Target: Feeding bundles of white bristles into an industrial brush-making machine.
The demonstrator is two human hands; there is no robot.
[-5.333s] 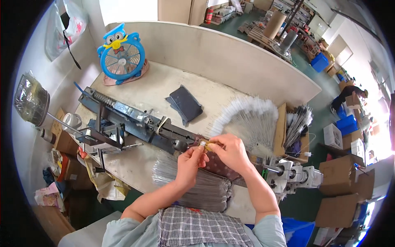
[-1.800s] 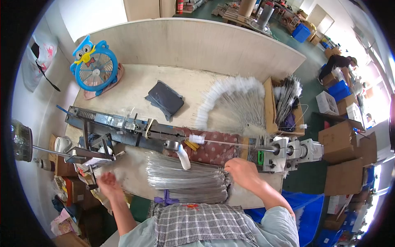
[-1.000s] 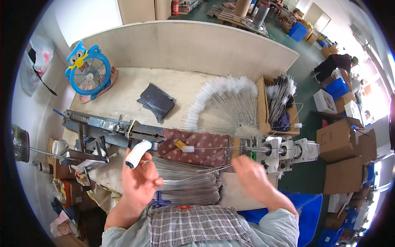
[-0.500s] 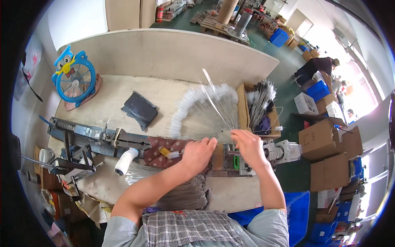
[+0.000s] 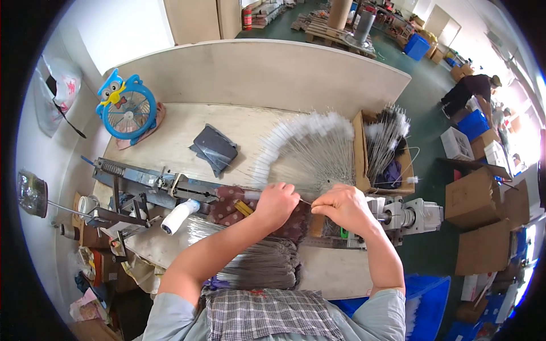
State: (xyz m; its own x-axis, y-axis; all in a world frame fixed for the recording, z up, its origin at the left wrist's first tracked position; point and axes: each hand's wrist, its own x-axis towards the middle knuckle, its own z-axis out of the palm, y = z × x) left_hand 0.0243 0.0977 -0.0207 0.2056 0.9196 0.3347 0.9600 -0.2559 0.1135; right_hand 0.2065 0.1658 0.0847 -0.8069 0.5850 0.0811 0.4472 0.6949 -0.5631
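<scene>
A short piece of thin wire (image 5: 305, 202) shows between my two hands above the bench-top machine. My left hand (image 5: 277, 203) is closed at one end of it, fingers curled. My right hand (image 5: 344, 207) pinches the other end between thumb and fingers. Just left of my left hand a pale end sticks out, too small to make out. Beyond the hands, a fan of thin wire brushes (image 5: 310, 148) with white bristle tips lies on the bench. A thick bundle of bare wires (image 5: 259, 264) lies near my body, beside a dotted brown cloth (image 5: 227, 202).
A long metal machine (image 5: 142, 184) runs across the bench, with a motor end (image 5: 412, 217) at right. A cardboard box (image 5: 359, 153) holds more brushes. A blue fan (image 5: 129, 113), dark pouch (image 5: 215, 149) and white roll (image 5: 177, 219) stand about. A person (image 5: 469, 94) bends over far right.
The long white strip that stood up near my right hand no longer shows there. My hands now have a wire stretched between them. The view has shifted left.
</scene>
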